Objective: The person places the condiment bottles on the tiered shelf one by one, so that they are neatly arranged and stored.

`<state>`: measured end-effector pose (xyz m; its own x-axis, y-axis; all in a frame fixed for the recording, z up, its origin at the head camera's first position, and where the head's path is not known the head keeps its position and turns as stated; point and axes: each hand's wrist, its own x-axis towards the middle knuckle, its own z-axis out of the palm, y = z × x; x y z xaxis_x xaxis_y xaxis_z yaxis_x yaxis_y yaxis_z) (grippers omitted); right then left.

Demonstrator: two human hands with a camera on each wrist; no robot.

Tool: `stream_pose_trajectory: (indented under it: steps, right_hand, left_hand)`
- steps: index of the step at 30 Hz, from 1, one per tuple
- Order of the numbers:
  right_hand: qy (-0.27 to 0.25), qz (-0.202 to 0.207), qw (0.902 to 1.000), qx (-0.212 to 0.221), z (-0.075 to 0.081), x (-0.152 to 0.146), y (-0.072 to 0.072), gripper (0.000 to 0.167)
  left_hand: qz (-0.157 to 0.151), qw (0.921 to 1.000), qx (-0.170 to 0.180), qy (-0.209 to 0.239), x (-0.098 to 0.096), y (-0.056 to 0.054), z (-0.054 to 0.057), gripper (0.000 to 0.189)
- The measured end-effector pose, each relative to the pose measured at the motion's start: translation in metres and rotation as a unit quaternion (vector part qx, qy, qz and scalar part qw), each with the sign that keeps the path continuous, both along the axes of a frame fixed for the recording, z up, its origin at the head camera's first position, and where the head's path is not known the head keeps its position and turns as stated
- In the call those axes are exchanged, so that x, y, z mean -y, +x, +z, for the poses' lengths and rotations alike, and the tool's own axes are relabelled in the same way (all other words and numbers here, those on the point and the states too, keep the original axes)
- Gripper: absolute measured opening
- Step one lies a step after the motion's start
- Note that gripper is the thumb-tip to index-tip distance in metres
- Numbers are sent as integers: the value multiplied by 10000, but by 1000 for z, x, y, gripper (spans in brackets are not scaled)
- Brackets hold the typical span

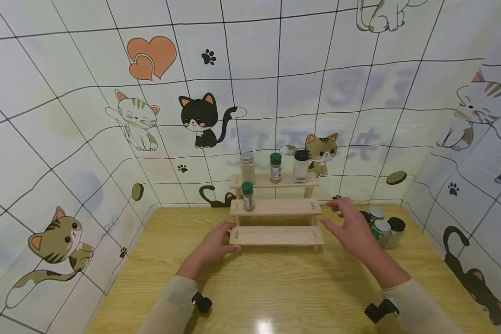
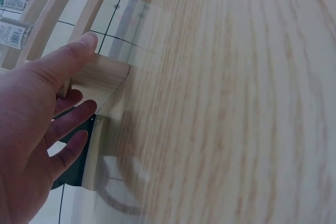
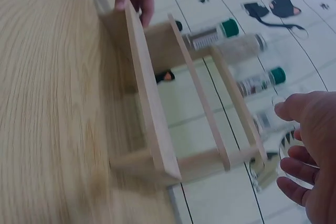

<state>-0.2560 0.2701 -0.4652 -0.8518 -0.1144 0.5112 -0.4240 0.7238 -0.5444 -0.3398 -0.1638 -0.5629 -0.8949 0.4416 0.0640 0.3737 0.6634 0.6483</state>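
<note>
A three-tier wooden spice rack (image 1: 276, 235) stands on the table. My left hand (image 1: 214, 246) holds the left end of its lowest tier, thumb at the front edge and fingers beyond the end, as the left wrist view shows. My right hand (image 1: 350, 227) is just off the rack's right side, fingers spread, with nothing in it. On the top tier stand a silver-capped jar (image 1: 247, 168), a green-capped jar (image 1: 275, 168) and a black-capped jar (image 1: 300, 167). Another green-capped jar (image 1: 248, 196) is at the left of the middle tier. The lowest tier is bare.
Several more jars (image 1: 382, 228) with silver, black and green caps stand grouped on the table right of my right hand. A wall covering (image 1: 259, 93) with cat drawings rises behind and beside the wooden table (image 1: 267, 283).
</note>
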Motion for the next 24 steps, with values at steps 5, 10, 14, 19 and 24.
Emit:
stream_pose_trajectory:
  steps: [5,10,14,19,24]
  right_hand:
    - [75,-724,9972,-188,-11,-32,16,46]
    - [-100,-1352,9907,125,-25,-52,32,49]
    - [-242,-1735,9839,343,-35,-60,43,50]
    - [-264,-1865,9815,351,-45,-65,49,53]
    - [-203,-1898,9813,229,-52,-68,52,55]
  left_hand:
    - [-35,10000,-47,-10,-1,0,0,72]
    - [-25,10000,-46,-22,0,0,0,73]
    - [-66,10000,-57,-23,-1,1,1,72]
    - [-80,10000,-47,15,-2,1,2,71]
    - [-33,10000,-37,21,-1,0,0,71]
